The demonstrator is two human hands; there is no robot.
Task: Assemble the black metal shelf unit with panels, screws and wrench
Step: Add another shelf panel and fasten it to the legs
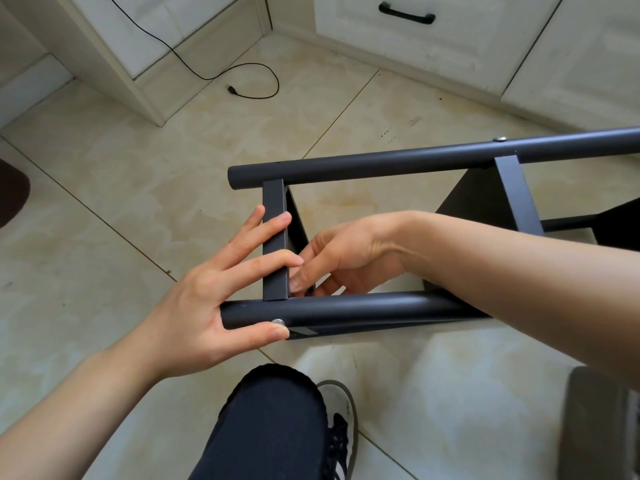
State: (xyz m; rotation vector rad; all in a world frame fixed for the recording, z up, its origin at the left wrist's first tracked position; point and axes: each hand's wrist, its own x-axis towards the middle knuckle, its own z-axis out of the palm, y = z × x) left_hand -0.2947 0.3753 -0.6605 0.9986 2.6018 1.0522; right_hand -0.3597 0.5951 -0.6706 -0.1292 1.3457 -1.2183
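Note:
The black shelf unit lies on its side on the tiled floor. Its near tube point(363, 308) and far tube point(381, 161) are bridged by a panel edge point(274, 244) and a second panel point(516, 195). My left hand point(207, 306) lays straight fingers across the first panel edge, and its thumb presses beside a silver screw head point(277, 321) on the near tube. My right hand point(339, 258) reaches inside the frame. Its curled fingertips pinch a small fastener at the inner corner, mostly hidden. Another screw point(499, 138) sits in the far tube.
A black cable point(256, 81) trails over the floor toward white cabinets point(450, 46). My knee in black trousers point(273, 420) and a shoe point(341, 420) are just below the frame. A grey object point(599, 424) stands at bottom right, a dark mat point(12, 192) at the left edge.

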